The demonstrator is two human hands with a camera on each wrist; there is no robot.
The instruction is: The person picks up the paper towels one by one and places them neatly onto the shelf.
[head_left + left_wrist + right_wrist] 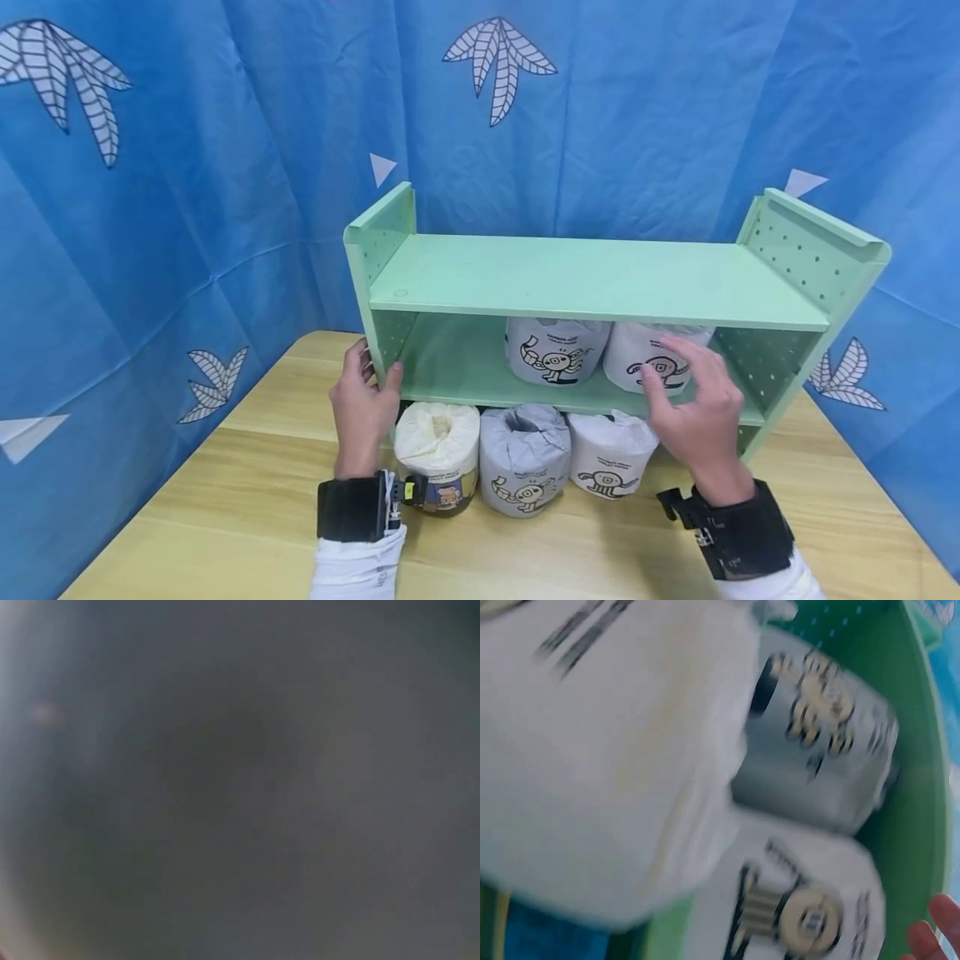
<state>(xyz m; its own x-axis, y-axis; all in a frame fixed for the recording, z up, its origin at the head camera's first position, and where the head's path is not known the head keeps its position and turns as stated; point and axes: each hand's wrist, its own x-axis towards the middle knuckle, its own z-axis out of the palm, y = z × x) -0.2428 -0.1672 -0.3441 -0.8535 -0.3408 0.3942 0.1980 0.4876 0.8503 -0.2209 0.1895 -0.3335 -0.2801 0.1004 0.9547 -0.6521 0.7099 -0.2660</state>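
Note:
A light green two-tier shelf (600, 279) stands on the table. At its left side panel my left hand (363, 408) grips the front edge, thumb inside and fingers outside. My right hand (701, 400) is raised before the lower tier with thumb and fingers spread, holding nothing. Its fingers overlap a white wrapped toilet roll (626, 354) on that tier. Beside that roll sits a grey wrapped toilet roll (558, 354). In the right wrist view, fingertips (946, 913) show at the lower right edge, near the white roll. The left wrist view is a grey blur.
On the table before the shelf stand a cream-topped roll (438, 433), a grey roll (525, 467) and a white roll (611, 462) in a row. A blue curtain (637, 108) hangs behind. The wooden table (240, 508) extends to both sides.

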